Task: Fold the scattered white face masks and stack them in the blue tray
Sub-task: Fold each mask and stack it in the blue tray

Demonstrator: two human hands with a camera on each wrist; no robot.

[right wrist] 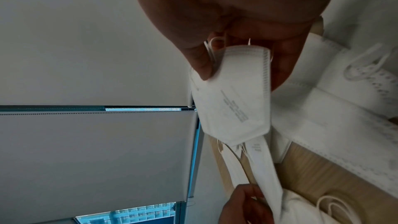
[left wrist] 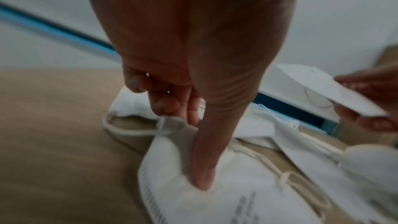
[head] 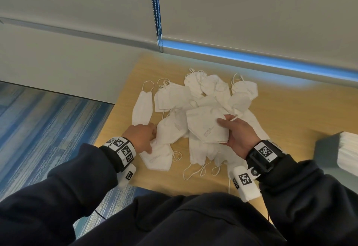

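Several white face masks (head: 211, 92) lie in a loose heap on the wooden table (head: 290, 114). My right hand (head: 231, 129) holds a flat folded mask (head: 206, 127) just above the heap, thumb on top and fingers beneath. The right wrist view shows the same pinch on that folded mask (right wrist: 232, 101). My left hand (head: 152, 142) grips a mask (head: 159, 157) at the table's near left. In the left wrist view its thumb (left wrist: 202, 173) presses into that mask (left wrist: 193, 203) while curled fingers (left wrist: 165, 105) hold its edge. A grey-blue tray (head: 325, 148) with a white stack sits at the right edge.
The table's left edge (head: 108, 121) drops to blue striped carpet (head: 48, 129). A wall with a roller blind and a hanging bead chain (head: 157, 22) stands right behind the table. Loose ear loops (head: 195, 170) trail toward the near edge.
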